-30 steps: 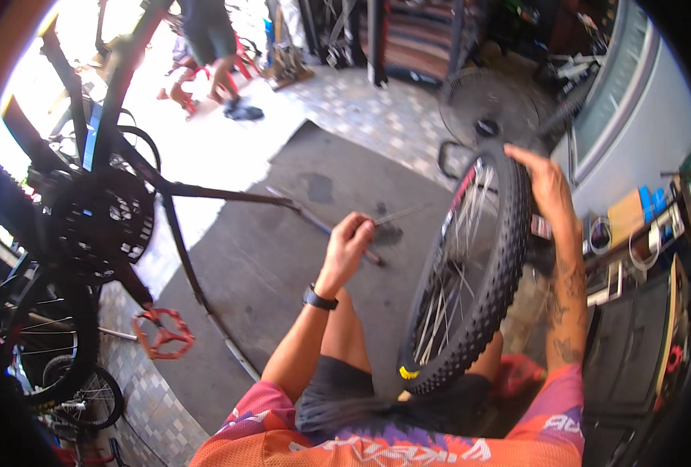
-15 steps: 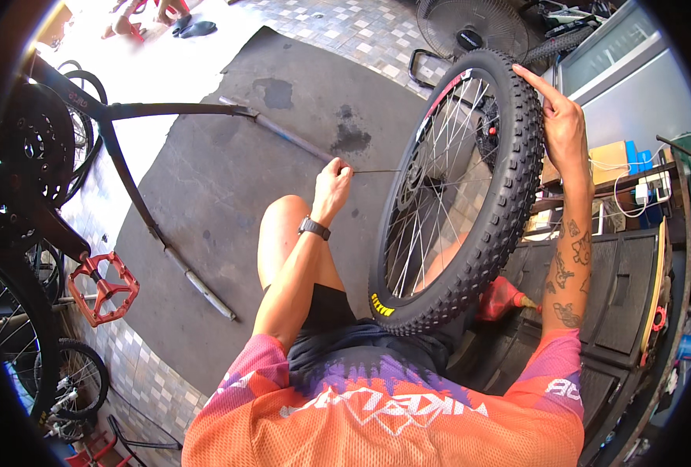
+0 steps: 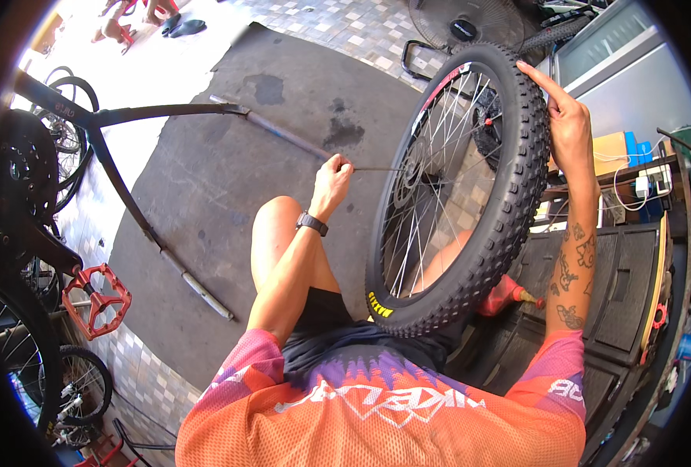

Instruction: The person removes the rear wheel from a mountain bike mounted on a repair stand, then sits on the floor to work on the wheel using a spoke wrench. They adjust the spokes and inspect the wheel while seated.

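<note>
A bicycle wheel [image 3: 529, 148] with a black knobby tyre stands tilted at my right side, its lower part at my lap. My right hand [image 3: 569, 128] holds it by the upper right of the tyre, the index finger stretched along the tread and the other fingers curled. Between the spokes, a brake disc and hub [image 3: 412, 177] show on the side facing left. My left hand [image 3: 332, 183] is closed around one end of a thin dark rod [image 3: 377, 169]. The rod's far end reaches the hub area; its exact contact there is too small to make out.
A bicycle frame [image 3: 159, 110] with a red pedal [image 3: 96, 302] stands at left, over a dark mat [image 3: 213, 179]. A fan [image 3: 470, 23] is at the back. Black drawers [image 3: 622, 280] and a red bottle [image 3: 505, 296] are at right. Someone's feet show far left.
The view has shifted slightly. My hands keep their holds on the rod and the wheel, and the rod still points at the hub.
</note>
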The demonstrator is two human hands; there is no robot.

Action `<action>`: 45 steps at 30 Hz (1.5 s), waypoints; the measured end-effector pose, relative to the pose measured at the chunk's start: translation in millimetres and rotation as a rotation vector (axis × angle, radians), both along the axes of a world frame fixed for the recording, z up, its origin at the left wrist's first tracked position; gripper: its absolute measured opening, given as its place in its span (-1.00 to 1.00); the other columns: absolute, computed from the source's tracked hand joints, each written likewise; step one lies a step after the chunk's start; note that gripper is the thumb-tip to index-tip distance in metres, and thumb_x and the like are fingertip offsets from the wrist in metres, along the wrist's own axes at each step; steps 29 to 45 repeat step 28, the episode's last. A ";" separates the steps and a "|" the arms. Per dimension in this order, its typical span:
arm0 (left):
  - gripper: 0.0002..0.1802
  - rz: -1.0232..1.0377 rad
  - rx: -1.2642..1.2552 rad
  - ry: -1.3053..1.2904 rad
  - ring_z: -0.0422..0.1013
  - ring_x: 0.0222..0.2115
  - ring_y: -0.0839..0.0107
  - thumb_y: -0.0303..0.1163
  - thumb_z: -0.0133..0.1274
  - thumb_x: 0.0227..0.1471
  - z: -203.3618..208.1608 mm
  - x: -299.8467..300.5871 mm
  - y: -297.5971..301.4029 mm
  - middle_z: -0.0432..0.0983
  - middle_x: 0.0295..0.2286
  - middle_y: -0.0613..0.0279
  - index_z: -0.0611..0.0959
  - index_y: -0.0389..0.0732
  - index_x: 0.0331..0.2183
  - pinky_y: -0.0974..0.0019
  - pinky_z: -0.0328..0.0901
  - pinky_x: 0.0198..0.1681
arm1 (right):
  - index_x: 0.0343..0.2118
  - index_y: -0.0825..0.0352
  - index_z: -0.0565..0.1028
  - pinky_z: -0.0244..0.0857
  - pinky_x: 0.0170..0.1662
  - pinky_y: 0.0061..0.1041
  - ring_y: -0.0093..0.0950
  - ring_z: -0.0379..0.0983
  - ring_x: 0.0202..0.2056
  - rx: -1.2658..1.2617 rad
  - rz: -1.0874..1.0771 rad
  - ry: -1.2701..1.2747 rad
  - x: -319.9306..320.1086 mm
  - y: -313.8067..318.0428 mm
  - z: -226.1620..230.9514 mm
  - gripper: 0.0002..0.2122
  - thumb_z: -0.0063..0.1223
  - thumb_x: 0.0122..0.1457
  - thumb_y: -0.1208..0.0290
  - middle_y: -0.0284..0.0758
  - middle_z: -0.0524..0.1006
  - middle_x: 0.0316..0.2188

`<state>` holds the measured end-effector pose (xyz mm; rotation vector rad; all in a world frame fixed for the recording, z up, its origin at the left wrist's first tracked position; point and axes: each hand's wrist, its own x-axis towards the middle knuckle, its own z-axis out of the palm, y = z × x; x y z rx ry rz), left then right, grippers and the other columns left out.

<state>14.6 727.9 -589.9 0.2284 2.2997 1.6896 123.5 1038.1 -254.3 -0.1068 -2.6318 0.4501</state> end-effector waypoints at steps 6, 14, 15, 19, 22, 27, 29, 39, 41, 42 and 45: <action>-0.74 -0.122 -0.009 0.046 0.45 -0.44 0.35 -0.29 0.04 0.13 9.8 -25.7 -0.2 0.56 -0.49 0.07 0.63 -0.32 -0.34 0.24 0.36 -0.29 | 0.19 0.04 0.60 0.28 -0.37 -0.49 -0.54 0.19 -0.54 0.013 0.008 0.034 -0.6 -2.7 -3.9 -0.33 -0.20 0.05 0.77 -0.12 0.68 -0.13; -0.72 -0.263 -0.022 -0.145 0.45 -0.45 0.38 -0.28 0.06 0.13 8.2 -60.2 1.9 0.56 -0.49 0.16 0.65 -0.31 -0.28 0.25 0.37 -0.33 | 0.18 0.10 0.60 0.36 -0.26 -0.48 -0.45 0.43 -0.44 -0.024 0.103 0.084 1.3 -18.1 -6.8 -0.37 -0.18 0.08 0.79 -0.11 0.67 -0.07; -0.72 -0.323 -0.009 -0.161 0.47 -0.42 0.35 -0.27 0.06 0.13 3.7 -61.4 -2.1 0.58 -0.47 0.14 0.65 -0.31 -0.27 0.23 0.38 -0.31 | 0.18 0.12 0.60 0.40 -0.18 -0.47 -0.39 0.54 -0.34 -0.015 0.117 0.102 1.8 -22.4 -6.9 -0.37 -0.19 0.09 0.79 -0.11 0.66 -0.03; -0.67 -0.378 -0.154 0.015 0.54 -0.28 0.21 -0.21 0.08 0.14 1.4 -62.9 -10.8 0.61 -0.37 0.05 0.66 -0.31 -0.24 0.13 0.42 -0.17 | 0.15 0.23 0.60 0.43 0.12 -0.36 -0.18 0.59 0.09 -0.035 0.132 0.111 -0.2 -46.7 4.3 -0.43 -0.20 0.11 0.79 -0.10 0.63 0.05; -0.71 -0.507 -0.146 0.141 0.47 -0.22 0.30 -0.24 0.03 0.21 -3.4 -50.6 6.9 0.53 -0.34 0.12 0.65 -0.28 -0.22 0.20 0.39 -0.10 | 0.13 0.22 0.62 0.46 0.06 -0.37 -0.17 0.62 0.03 -0.041 0.176 0.141 -4.8 -63.8 5.0 -0.46 -0.11 0.12 0.79 -0.12 0.65 0.00; -0.64 -0.481 0.082 -0.104 0.45 -0.20 0.27 -0.14 -0.02 0.32 -31.5 -10.8 47.5 0.51 -0.25 0.09 0.52 -0.24 -0.06 0.15 0.36 -0.02 | 0.13 -0.02 0.64 0.46 -0.20 -0.24 -0.08 0.64 -0.26 0.033 0.127 0.123 -17.1 -80.6 -0.9 -0.42 -0.04 0.12 0.75 -0.06 0.66 -0.19; -0.60 -0.456 0.042 0.018 0.43 -0.18 0.33 -0.09 0.02 0.34 -39.9 -11.3 48.7 0.51 -0.25 0.12 0.49 -0.21 -0.01 0.17 0.36 -0.02 | 0.13 -0.04 0.63 0.47 -0.20 -0.26 -0.08 0.65 -0.21 0.019 0.154 0.168 -18.8 -82.0 -2.9 -0.40 -0.01 0.10 0.75 -0.05 0.66 -0.20; -0.60 -0.456 0.042 0.018 0.43 -0.18 0.33 -0.09 0.02 0.34 -39.9 -11.3 48.7 0.51 -0.25 0.12 0.49 -0.21 -0.01 0.17 0.36 -0.02 | 0.13 -0.04 0.63 0.47 -0.20 -0.26 -0.08 0.65 -0.21 0.019 0.154 0.168 -18.8 -82.0 -2.9 -0.40 -0.01 0.10 0.75 -0.05 0.66 -0.20; -0.60 -0.456 0.042 0.018 0.43 -0.18 0.33 -0.09 0.02 0.34 -39.9 -11.3 48.7 0.51 -0.25 0.12 0.49 -0.21 -0.01 0.17 0.36 -0.02 | 0.13 -0.04 0.63 0.47 -0.20 -0.26 -0.08 0.65 -0.21 0.019 0.154 0.168 -18.8 -82.0 -2.9 -0.40 -0.01 0.10 0.75 -0.05 0.66 -0.20; -0.60 -0.456 0.042 0.018 0.43 -0.18 0.33 -0.09 0.02 0.34 -39.9 -11.3 48.7 0.51 -0.25 0.12 0.49 -0.21 -0.01 0.17 0.36 -0.02 | 0.13 -0.04 0.63 0.47 -0.20 -0.26 -0.08 0.65 -0.21 0.019 0.154 0.168 -18.8 -82.0 -2.9 -0.40 -0.01 0.10 0.75 -0.05 0.66 -0.20; -0.60 -0.456 0.042 0.018 0.43 -0.18 0.33 -0.09 0.02 0.34 -39.9 -11.3 48.7 0.51 -0.25 0.12 0.49 -0.21 -0.01 0.17 0.36 -0.02 | 0.13 -0.04 0.63 0.47 -0.20 -0.26 -0.08 0.65 -0.21 0.019 0.154 0.168 -18.8 -82.0 -2.9 -0.40 -0.01 0.10 0.75 -0.05 0.66 -0.20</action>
